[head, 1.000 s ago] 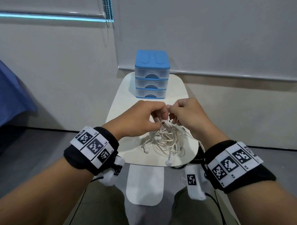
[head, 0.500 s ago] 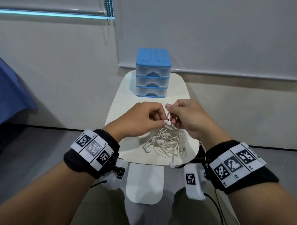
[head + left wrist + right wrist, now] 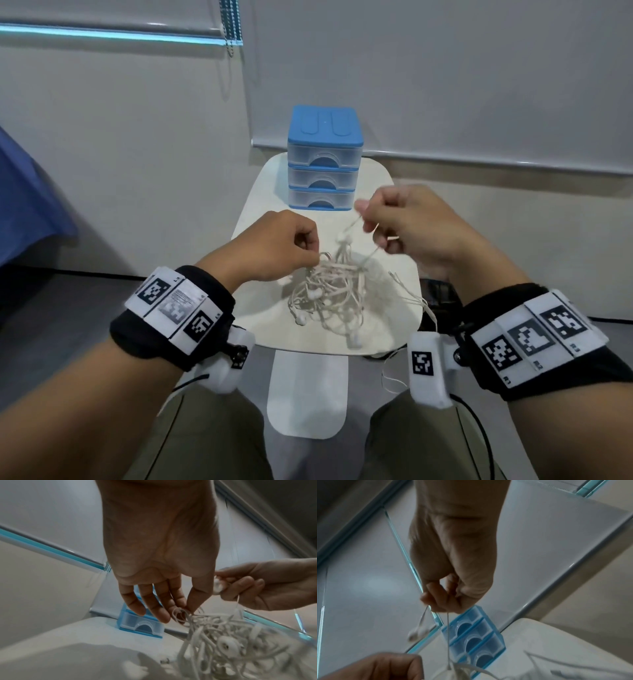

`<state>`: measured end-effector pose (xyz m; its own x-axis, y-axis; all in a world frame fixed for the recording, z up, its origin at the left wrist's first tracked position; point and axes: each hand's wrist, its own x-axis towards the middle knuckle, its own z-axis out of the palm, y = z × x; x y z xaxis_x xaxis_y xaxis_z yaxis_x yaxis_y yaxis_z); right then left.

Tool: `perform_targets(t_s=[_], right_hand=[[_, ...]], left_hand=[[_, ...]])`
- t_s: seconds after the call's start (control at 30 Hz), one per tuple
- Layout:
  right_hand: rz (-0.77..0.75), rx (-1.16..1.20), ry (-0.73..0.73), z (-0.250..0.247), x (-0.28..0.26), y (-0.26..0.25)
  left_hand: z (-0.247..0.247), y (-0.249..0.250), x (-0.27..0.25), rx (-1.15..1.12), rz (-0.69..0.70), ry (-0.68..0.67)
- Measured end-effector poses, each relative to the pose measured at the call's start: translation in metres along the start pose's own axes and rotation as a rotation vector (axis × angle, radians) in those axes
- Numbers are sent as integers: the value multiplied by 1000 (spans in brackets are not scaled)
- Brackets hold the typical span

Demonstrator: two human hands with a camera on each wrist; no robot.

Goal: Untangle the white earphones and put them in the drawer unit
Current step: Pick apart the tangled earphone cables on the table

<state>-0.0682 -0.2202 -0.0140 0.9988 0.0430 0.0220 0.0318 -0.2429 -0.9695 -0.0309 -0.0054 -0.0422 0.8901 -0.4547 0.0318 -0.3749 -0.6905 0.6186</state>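
White worktop [image 3: 260,212] carries the earphones [image 3: 325,294] before the closed drawer unit [image 3: 323,157]; your left hand [image 3: 274,246] and right hand [image 3: 411,226] each pinch cords. Yank apart, and the knot may tighten.

Drawer unit [image 3: 324,161] at table [image 3: 263,192] rear; earphones [image 3: 329,294] before it.

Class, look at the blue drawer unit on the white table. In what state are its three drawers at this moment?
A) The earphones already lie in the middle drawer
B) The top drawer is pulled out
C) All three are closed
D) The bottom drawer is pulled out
C: the drawer unit shows all three fronts flush, while the white earphones are outside it, held by both hands.
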Motion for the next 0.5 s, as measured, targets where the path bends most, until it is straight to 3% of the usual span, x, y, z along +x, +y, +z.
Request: perform_targets(t_s=[0.07,0.17,0.4,0.5], right_hand=[[-47,51,54,-5,1,-6],[-65,-12,7,-4,2,-7],[-68,-221,-53,19,17,-6],[-31,-237,-76,18,20,-4]], left_hand=[[-9,-4,1,-9,-27,14],[-21,-8,2,55,-58,-13],[5,8,-1,66,11,-227],[26,14,-4,151,18,-144]])
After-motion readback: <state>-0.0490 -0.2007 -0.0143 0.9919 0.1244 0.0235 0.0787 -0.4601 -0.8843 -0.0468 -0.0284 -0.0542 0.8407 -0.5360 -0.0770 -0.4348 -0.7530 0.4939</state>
